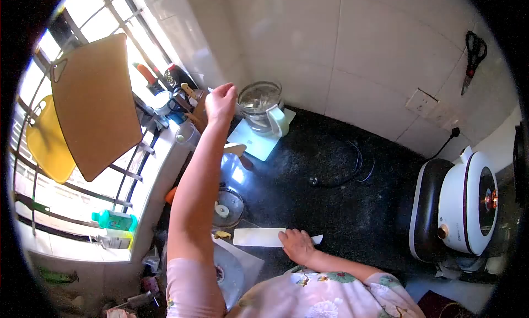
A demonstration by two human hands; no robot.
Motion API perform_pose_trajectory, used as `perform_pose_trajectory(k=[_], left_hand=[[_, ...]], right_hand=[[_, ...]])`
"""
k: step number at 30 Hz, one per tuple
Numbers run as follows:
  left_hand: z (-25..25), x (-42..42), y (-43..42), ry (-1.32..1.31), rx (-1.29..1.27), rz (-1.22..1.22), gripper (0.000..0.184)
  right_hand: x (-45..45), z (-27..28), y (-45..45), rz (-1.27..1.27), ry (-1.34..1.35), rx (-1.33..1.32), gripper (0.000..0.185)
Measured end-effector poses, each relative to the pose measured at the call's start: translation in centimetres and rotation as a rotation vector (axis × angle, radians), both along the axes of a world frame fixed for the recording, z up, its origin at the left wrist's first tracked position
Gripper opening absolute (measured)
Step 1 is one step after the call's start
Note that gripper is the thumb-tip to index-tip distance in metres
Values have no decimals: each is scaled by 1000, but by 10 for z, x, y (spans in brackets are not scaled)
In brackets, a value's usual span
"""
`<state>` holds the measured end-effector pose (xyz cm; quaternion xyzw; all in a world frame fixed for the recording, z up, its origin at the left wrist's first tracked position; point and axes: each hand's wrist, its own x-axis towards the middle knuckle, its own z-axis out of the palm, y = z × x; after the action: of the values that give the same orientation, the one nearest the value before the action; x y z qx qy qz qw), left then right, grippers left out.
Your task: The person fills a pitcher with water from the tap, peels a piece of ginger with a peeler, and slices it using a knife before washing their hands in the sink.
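My left hand (221, 102) is raised near the window-side corner, its fingers closed in a pinch beside the glass pitcher. A small pale tip shows at its fingers, too small to name. The glass pitcher (258, 106) with a pale handle stands on a light scale (254, 140). Near the counter's front edge, my right hand (298, 246) rests on the right end of a white rectangular strip (257, 237), fingers curled over it. Left of the strip lie a small yellow piece (222, 235) and a round clear lid (228, 207).
Two cutting boards (96, 106) hang at the window bars. Knives and utensils crowd the sill corner. A cable (337, 182) lies on the black counter (336, 208). On the right stands a white appliance (468, 202); black scissors (474, 56) hang on the wall.
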<state>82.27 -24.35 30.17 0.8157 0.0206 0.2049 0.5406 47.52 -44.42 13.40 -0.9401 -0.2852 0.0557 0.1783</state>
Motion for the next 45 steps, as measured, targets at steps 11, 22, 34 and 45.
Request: perform_pose_trajectory(k=[11, 22, 34, 45], left_hand=[[-75, -405, 119, 305, -194, 235, 19], [-56, -538, 124, -20, -356, 564, 22], [-170, -683, 164, 153, -1437, 454, 30], [33, -749, 295, -318, -1154, 236, 65]], right_hand=[[0, -1, 5, 31, -134, 47, 34], [-16, 25, 25, 63, -128, -202, 38], [-102, 36, 124, 370, -14, 289, 39], [-138, 33, 147, 502, 74, 392, 26]])
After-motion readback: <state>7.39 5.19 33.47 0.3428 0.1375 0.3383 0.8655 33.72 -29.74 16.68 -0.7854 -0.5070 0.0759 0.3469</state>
